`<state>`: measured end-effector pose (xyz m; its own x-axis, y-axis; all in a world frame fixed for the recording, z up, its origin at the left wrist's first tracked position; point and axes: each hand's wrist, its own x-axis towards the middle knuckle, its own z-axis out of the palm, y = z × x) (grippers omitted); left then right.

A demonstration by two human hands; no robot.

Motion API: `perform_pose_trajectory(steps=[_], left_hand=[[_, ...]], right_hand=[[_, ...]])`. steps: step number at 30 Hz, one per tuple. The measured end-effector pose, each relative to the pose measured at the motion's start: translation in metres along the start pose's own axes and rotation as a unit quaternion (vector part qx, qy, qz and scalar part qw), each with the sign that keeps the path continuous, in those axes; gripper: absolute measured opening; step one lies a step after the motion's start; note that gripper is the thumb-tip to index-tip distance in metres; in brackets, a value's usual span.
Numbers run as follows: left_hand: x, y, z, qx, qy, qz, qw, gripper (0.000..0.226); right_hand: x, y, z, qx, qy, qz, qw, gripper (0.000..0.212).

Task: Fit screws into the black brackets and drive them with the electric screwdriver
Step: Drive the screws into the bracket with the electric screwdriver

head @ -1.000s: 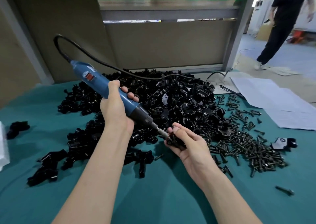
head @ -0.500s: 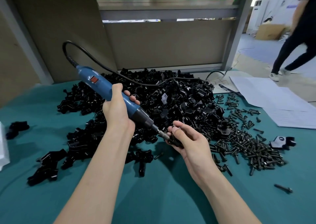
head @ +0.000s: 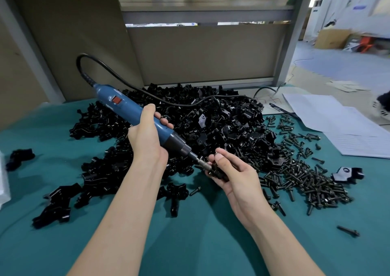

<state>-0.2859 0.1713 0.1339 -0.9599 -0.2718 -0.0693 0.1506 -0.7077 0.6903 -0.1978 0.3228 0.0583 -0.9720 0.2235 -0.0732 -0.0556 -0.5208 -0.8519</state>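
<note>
The electric screwdriver (head: 126,109) is held above the tabletop (head: 190,237) in the left hand (head: 145,136). The grip is wrapped round the blue barrel just above the black collar. The tool is tilted, with its bit pointed down and to the right and its red switch (head: 116,100) turned upward. A black cord (head: 168,101) is looped from the rear of the tool and laid across the pile of black brackets (head: 211,123) behind the hands.

The bit tip is set against a black bracket (head: 217,171), which is held in the right hand (head: 236,174) just in front of the pile. The grip is clamped on it, with the thumb on top and the fingers curled beneath. Most of this bracket is hidden by the fingers, so a screw under the bit can only be supposed, not confirmed.

A loose heap of screws (head: 306,178) is spread over the teal cloth to the right of the pile. A single bracket (head: 346,173) is set at its far right edge, and one stray screw (head: 348,231) is left well apart nearer the person. Another lone screw (head: 195,191) is seen just below the held bracket. A few brackets (head: 54,204) are scattered to the left. Sheets of paper (head: 337,126) are laid at the right rear.
</note>
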Motion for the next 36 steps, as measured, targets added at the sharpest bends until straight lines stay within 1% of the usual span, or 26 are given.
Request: perform_pose_trajectory(steps=[16,36], left_hand=[[-0.0032,-0.0008,0.0002,-0.013,0.0,-0.015,1.0,0.016],[-0.0066,-0.0025,0.0019,-0.011,0.008,-0.025,1.0,0.018]], right_hand=[[-0.0008,-0.0013,-0.0002,0.02,-0.01,0.015,1.0,0.045],[0.0002,-0.0005,-0.0016,0.009,-0.006,0.02,1.0,0.044]])
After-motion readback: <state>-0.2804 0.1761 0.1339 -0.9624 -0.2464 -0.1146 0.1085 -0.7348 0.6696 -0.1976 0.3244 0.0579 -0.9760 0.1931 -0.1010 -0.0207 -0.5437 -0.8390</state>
